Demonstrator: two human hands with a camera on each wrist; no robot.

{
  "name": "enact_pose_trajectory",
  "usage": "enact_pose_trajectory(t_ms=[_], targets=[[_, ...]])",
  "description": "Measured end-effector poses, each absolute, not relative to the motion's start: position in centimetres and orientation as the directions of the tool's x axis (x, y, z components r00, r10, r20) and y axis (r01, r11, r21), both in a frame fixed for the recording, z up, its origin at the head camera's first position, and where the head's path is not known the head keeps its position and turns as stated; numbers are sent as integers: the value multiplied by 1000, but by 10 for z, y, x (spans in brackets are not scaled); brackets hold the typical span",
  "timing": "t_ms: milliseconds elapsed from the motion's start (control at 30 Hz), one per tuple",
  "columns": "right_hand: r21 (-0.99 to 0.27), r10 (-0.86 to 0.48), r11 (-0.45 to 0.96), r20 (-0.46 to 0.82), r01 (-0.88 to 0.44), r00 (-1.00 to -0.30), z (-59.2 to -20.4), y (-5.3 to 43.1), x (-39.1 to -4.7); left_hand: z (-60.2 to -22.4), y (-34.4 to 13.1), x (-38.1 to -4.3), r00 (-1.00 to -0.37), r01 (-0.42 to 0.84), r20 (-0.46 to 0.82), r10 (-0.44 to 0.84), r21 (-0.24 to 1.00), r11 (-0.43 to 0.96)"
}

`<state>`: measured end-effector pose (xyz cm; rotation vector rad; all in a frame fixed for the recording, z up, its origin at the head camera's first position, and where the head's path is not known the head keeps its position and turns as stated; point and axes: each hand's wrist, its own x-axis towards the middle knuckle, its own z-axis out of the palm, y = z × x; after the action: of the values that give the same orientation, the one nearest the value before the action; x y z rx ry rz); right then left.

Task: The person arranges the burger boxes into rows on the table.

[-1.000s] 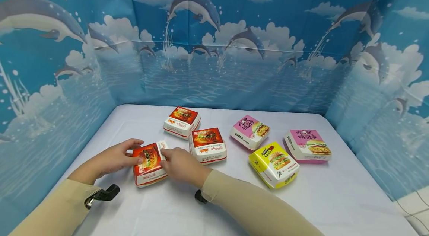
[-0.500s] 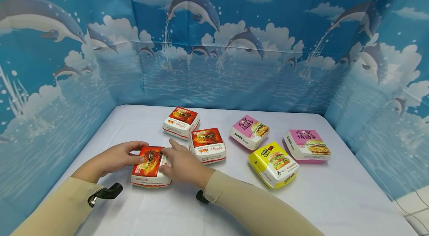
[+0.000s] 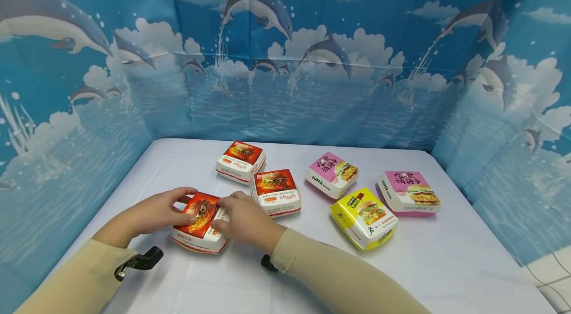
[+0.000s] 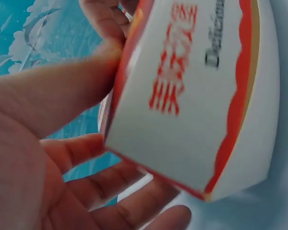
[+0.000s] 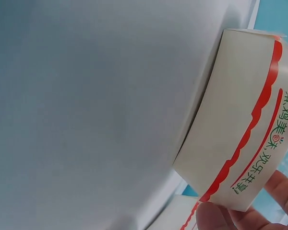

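A red-and-white burger box [image 3: 200, 220] sits on the table at the front left, held between both hands. My left hand [image 3: 151, 212] grips its left side, thumb on the lid and the other fingers round the far side. From the right, my right hand [image 3: 252, 220] pinches the box near its right edge and covers part of the lid. In the left wrist view the box's printed white side [image 4: 197, 105] fills the right half, with fingers spread beneath it. In the right wrist view fingertips [image 5: 213, 218] touch a lower corner of the box [image 5: 240, 129].
Two matching red burger boxes [image 3: 241, 161] [image 3: 275, 192] stand just behind the right hand. Farther right are a yellow burger box [image 3: 364, 219] and two pink ones [image 3: 332, 175] [image 3: 409, 192]. A dolphin-print curtain [image 3: 285, 101] borders the white table [image 3: 312, 279] at the back and sides.
Between the hands, the red-and-white burger box has turned clockwise as seen from above, its front edge now slanting nearer at the right. The other boxes have stayed put.
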<state>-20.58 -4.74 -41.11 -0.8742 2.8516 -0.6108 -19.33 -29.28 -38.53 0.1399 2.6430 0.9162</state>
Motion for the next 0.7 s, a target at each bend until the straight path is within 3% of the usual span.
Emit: enact_pose_trajectory(t_ms=[700], targets=[[-419,-569,756,-42,-502,-821,-408,-45,-204,-387,-293,-195,-938,-31,-282,201,645,764]])
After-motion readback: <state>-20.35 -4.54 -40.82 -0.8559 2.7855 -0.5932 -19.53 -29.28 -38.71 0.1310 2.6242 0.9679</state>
